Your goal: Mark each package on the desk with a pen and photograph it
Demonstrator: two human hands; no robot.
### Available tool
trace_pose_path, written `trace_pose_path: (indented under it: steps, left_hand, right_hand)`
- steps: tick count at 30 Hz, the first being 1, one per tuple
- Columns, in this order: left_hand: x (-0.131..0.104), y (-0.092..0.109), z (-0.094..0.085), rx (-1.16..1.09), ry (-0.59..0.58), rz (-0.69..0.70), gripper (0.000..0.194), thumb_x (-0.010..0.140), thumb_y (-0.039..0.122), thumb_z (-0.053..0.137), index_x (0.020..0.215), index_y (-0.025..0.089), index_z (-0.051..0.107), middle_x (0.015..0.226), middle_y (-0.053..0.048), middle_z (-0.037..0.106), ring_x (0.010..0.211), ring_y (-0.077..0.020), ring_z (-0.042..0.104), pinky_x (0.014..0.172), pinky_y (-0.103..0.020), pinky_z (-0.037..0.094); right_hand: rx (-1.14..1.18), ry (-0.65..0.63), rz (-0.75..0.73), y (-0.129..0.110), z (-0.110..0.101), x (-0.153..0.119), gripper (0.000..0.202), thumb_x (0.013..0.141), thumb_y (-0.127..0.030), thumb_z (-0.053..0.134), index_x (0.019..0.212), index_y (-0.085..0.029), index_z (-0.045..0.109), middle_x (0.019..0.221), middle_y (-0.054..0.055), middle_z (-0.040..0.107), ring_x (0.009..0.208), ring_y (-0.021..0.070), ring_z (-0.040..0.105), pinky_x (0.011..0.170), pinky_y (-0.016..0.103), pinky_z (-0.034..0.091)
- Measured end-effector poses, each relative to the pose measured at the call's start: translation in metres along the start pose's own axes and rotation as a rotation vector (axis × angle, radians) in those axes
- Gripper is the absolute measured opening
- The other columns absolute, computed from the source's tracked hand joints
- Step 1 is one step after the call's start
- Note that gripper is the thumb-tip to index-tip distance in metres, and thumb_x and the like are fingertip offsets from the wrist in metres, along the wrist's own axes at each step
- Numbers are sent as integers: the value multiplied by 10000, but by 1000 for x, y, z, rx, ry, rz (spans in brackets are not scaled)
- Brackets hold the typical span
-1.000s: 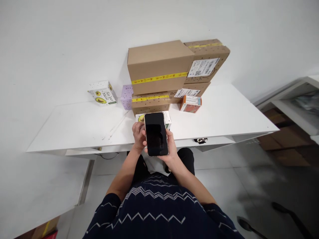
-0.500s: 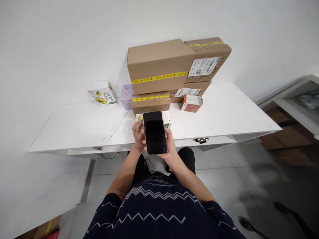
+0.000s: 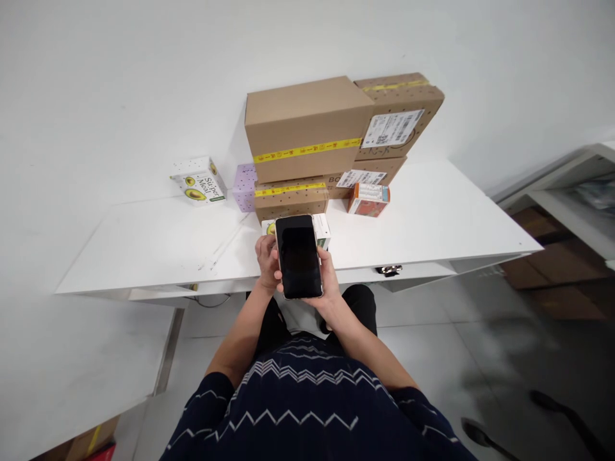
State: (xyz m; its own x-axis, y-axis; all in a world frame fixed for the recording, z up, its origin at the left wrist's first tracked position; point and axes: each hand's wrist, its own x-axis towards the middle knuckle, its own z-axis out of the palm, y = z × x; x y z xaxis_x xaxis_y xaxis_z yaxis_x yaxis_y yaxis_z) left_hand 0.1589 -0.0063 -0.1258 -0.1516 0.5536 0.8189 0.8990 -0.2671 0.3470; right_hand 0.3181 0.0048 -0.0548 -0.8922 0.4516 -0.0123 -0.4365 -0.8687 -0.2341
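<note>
A phone with a black screen is in my right hand, whose thumb lies along the right edge while fingertips show at the left edge. Close against the phone's left side, my left hand has its fingers curled; what they hold, if anything, is hidden. Behind the phone, a white box with an avocado picture is partly covered. Just beyond it stands a low brown carton with yellow tape.
On the white table, a large brown carton rests on lower boxes, beside a labelled carton. A Super Meal box and purple box are left, an orange-and-white box right.
</note>
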Motion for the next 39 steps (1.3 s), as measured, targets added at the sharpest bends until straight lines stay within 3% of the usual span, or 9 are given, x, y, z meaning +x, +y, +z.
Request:
trace_pose_path:
  steps: [7, 11, 16, 19, 22, 24, 26, 32, 39]
  left_hand:
    - [2, 2, 0, -51, 20, 44, 457, 994, 563, 266, 1116, 287, 609, 1071, -134, 636, 1066, -275, 597, 957, -510, 484]
    - [9, 6, 0, -19, 47, 99, 312, 996, 420, 408, 1118, 244, 636, 1055, -132, 629, 1071, -265, 588, 959, -492, 471]
    - [17, 11, -2, 38, 79, 163, 240, 865, 155, 574, 1087, 214, 644, 1054, -108, 615, 1060, -243, 596, 965, -452, 470]
    - [17, 11, -7, 13, 14, 154, 324, 820, 119, 587, 1126, 215, 631, 1093, -109, 606, 1104, -252, 577, 991, -457, 466]
    - [14, 4, -14, -4, -50, 75, 382, 802, 180, 622, 1181, 228, 599, 1182, -118, 579, 1196, -284, 537, 1052, -502, 429]
    - [11, -5, -18, -46, -61, -67, 495, 796, 264, 656, 1274, 222, 535, 1285, -143, 529, 1284, -317, 479, 1094, -543, 389]
    - [9, -17, -22, -156, -109, -267, 673, 784, 356, 700, 1384, 217, 431, 1386, -170, 464, 1344, -338, 428, 1109, -564, 373]
    - [18, -41, -30, -554, -503, -684, 991, 648, 459, 851, 1464, 239, 334, 1482, -171, 444, 1358, -355, 449, 1100, -554, 408]
    - [23, -37, -20, -833, -558, -799, 887, 615, 402, 886, 1346, 185, 432, 1348, -165, 607, 1213, -325, 610, 1013, -529, 519]
  right_hand:
    - [-28, 36, -2, -1, 4, 0, 576, 885, -607, 402, 1275, -213, 559, 1184, 115, 712, 959, 278, 704, 792, 508, 587]
    - [-73, 56, -36, -6, 1, -9, 588, 858, -627, 454, 1266, -217, 565, 1186, 116, 714, 977, 292, 702, 804, 514, 584]
    - [-218, 190, -331, -35, -12, -34, 574, 818, -614, 524, 1231, -224, 603, 1157, 95, 723, 922, 283, 715, 769, 481, 598]
    - [-384, 409, -587, -63, -32, -50, 590, 790, -641, 540, 1214, -239, 618, 1164, 83, 706, 869, 262, 716, 701, 431, 597]
    - [-718, 844, -782, -91, -63, -61, 598, 782, -663, 523, 1184, -233, 628, 1154, 65, 679, 838, 224, 697, 629, 337, 556]
    - [-1078, 1160, -785, -108, -84, -66, 634, 791, -620, 554, 1284, -221, 582, 1188, 75, 659, 888, 224, 672, 699, 343, 534]
    - [-1483, 1309, -688, -121, -101, -68, 727, 795, -565, 599, 1400, -175, 502, 1241, 134, 643, 980, 270, 640, 814, 406, 507]
    - [-2429, 1205, -271, -135, -124, -49, 713, 854, -455, 573, 1475, -139, 421, 1369, 219, 570, 1116, 396, 543, 882, 534, 446]
    - [-2564, 1078, -211, -147, -147, -35, 649, 901, -511, 519, 1450, -175, 440, 1425, 177, 542, 1256, 390, 428, 953, 550, 410]
